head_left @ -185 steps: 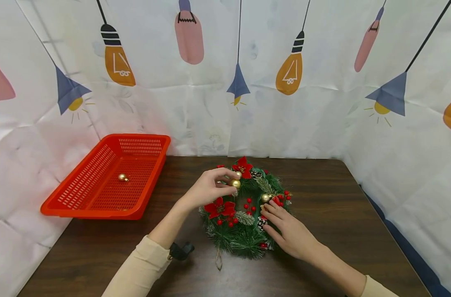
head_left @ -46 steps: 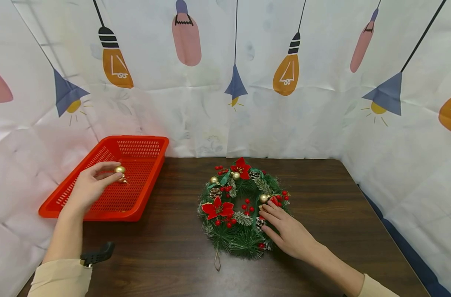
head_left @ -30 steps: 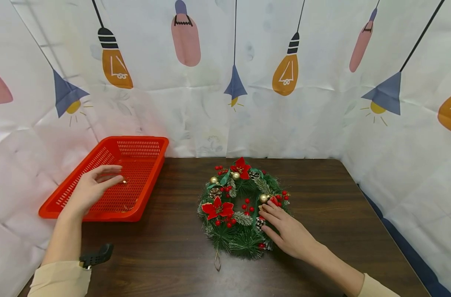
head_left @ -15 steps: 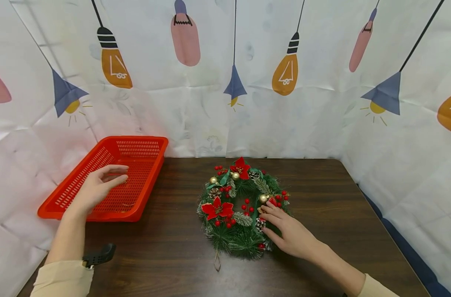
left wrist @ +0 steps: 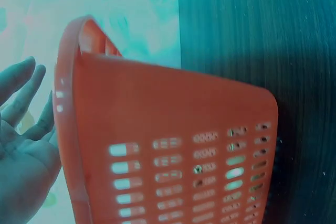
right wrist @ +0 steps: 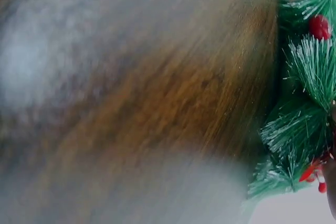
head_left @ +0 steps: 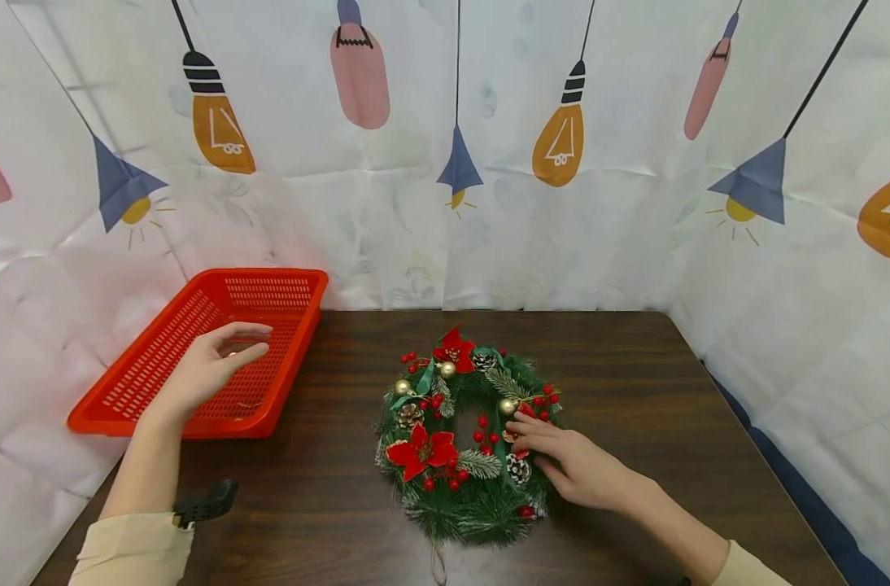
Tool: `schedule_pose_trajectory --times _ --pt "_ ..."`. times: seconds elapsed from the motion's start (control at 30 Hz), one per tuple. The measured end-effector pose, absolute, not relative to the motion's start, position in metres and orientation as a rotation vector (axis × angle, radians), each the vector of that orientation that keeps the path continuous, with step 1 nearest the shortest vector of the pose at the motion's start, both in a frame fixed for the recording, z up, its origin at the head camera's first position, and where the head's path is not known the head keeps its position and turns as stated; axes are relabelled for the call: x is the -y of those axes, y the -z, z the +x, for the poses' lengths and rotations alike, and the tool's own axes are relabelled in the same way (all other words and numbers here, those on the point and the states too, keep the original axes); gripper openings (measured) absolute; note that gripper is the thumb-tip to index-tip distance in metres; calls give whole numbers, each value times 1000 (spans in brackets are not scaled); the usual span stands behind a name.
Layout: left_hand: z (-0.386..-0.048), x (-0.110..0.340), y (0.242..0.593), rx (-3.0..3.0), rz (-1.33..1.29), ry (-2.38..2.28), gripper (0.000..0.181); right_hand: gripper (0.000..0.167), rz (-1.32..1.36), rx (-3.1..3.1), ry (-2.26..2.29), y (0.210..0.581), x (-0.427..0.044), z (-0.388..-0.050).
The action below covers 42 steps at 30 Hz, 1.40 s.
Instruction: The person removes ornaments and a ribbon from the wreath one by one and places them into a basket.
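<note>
Over the red basket point(head_left: 269, 423), my left hand point(head_left: 207, 366) hovers with thumb and fingers apart. Through the gap shows a small pale glint; whether it lies in the basket cannot be told. The left wrist view shows the hand point(left wrist: 26, 150) beside the basket's rim point(left wrist: 65, 103), fingers spread. My right hand point(head_left: 591, 472) grips the right side of the green wreath point(head_left: 474, 517), which carries red flowers, berries, pine cones and several gold balls. The fingers lie over the ornaments near one gold ball point(head_left: 508, 406). In the right wrist view, the wreath point(right wrist: 310, 72) fills the right edge.
The basket stands at the back left of the dark wooden table point(head_left: 599, 342). A patterned white curtain point(head_left: 416, 244) hangs behind. A twine loop point(head_left: 438, 563) extends from the wreath's front edge. Some thin bits lie in the basket's bottom.
The gold ball held over the basket by my left hand no longer shows between its fingertips. That hand has moved slightly right. The wreath has shifted nearer and left with my right hand, whose fingers are more bent.
</note>
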<state>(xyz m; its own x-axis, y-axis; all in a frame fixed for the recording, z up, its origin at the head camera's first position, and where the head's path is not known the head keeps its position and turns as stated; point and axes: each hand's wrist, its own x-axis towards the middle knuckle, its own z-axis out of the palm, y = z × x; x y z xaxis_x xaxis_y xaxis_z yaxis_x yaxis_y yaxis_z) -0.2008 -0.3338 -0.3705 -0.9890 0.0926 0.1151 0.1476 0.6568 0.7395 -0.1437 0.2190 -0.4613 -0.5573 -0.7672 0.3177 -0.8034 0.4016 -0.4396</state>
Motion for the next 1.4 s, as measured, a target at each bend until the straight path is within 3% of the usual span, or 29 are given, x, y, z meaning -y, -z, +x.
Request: schedule_pose_trajectory --times 0.3,1.07,1.4 --pt "-204 318 369 2808 -334 1263 44 54 1596 2539 -935 459 -225 -158" --pt "-201 248 375 2886 -703 1349 29 38 1278 2548 -667 460 -220 -218" --pt "-199 234 387 2888 -787 1333 25 31 1130 2507 -801 441 -209 -205"
